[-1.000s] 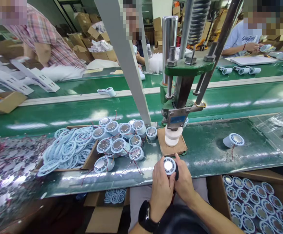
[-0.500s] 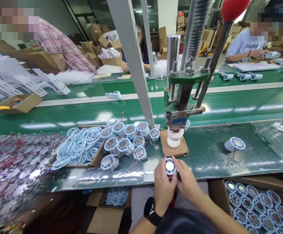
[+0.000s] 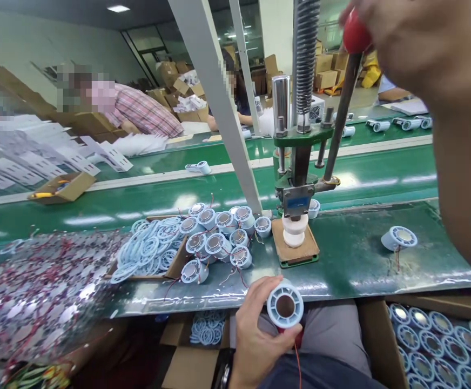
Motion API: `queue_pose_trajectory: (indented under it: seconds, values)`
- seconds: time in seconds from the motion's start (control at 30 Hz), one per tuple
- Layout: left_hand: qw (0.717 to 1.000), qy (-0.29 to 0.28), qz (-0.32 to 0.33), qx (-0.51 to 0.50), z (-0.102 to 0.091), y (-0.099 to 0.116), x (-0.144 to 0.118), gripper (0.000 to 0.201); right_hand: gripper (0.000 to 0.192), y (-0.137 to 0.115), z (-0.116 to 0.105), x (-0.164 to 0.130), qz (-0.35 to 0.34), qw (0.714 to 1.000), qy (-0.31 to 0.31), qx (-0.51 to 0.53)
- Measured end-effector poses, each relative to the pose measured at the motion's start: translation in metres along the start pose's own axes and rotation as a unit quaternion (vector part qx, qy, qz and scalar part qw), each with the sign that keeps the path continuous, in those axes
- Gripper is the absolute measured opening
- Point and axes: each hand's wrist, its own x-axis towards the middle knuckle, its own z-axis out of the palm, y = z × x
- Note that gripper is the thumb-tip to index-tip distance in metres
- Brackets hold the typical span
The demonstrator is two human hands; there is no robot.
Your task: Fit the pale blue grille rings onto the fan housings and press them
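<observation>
My left hand (image 3: 260,324) grips a light-blue round housing (image 3: 274,310) between thumb and fingers, its ringed face with a brown-grey centre turned up towards me. A red wire trails below it. Up at the right, my right hand (image 3: 405,43) is closed on the red ball knob (image 3: 356,33) of the press lever (image 3: 343,113); it is close to the camera and partly blurred. The hand press (image 3: 298,197) stands in front of me, its white pressing head (image 3: 294,229) low over a brown base pad (image 3: 278,237).
Several similar housings (image 3: 217,246) with wires are piled left of the press, beside a box of blue rings (image 3: 150,248). Metal discs with red wires (image 3: 53,286) cover the far left. One housing (image 3: 399,237) stands right; a carton (image 3: 375,329) holds more. Co-workers sit across the conveyor (image 3: 162,197).
My right hand has left the housing and risen to the lever knob. My left hand now holds the housing alone, tilted and nearer to me. The view has shifted left.
</observation>
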Motion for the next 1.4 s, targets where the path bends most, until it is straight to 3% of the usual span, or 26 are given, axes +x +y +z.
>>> queue_pose_trajectory:
  seconds: [0.1,0.2,0.27,0.33,0.47,0.53,0.77,0.9,1.0,1.07,1.27,1.4]
  values:
    - [0.998,0.000,-0.058,-0.022,0.007,-0.014,0.011,0.063,0.039,0.001,0.018,0.024,-0.017,0.991,-0.057,-0.117]
    - [0.992,0.013,-0.115,-0.041,0.019,-0.033,0.036,0.053,0.035,-0.003,0.023,0.025,-0.026,0.991,-0.050,-0.125]
    - [0.991,0.032,-0.121,-0.046,0.026,-0.037,0.054,0.050,0.031,-0.005,0.022,0.023,-0.031,0.991,-0.040,-0.122]
    - [0.995,0.033,-0.086,-0.041,0.026,-0.031,0.062,0.052,0.031,-0.005,0.021,0.022,-0.010,0.991,-0.034,-0.127]
    - [0.998,-0.008,0.055,-0.012,0.010,-0.002,0.047,0.070,0.038,-0.007,0.022,0.021,0.024,0.990,-0.038,-0.137]
    - [0.996,-0.014,0.088,-0.004,0.000,0.009,0.035,0.077,0.042,-0.008,0.022,0.021,0.015,0.990,-0.047,-0.132]
    - [1.000,-0.011,0.002,0.001,-0.009,0.014,0.016,0.081,0.050,-0.004,0.020,0.020,-0.011,0.991,-0.047,-0.121]
    - [0.998,-0.018,-0.050,-0.044,0.005,-0.007,0.030,0.065,0.057,-0.005,0.021,0.020,-0.001,0.990,-0.046,-0.132]
    - [0.987,0.015,-0.139,-0.084,0.025,-0.034,0.058,0.053,0.061,-0.006,0.022,0.022,0.008,0.990,-0.053,-0.127]
    - [0.980,0.031,-0.161,-0.109,0.040,-0.049,0.079,0.052,0.061,-0.007,0.022,0.022,0.020,0.990,-0.055,-0.125]
    - [0.972,-0.012,-0.128,-0.196,0.080,-0.063,0.123,0.048,0.054,-0.008,0.024,0.024,0.054,0.989,-0.057,-0.123]
    - [0.968,-0.037,-0.118,-0.220,0.086,-0.069,0.130,0.048,0.039,-0.005,0.024,0.033,0.084,0.985,-0.037,-0.143]
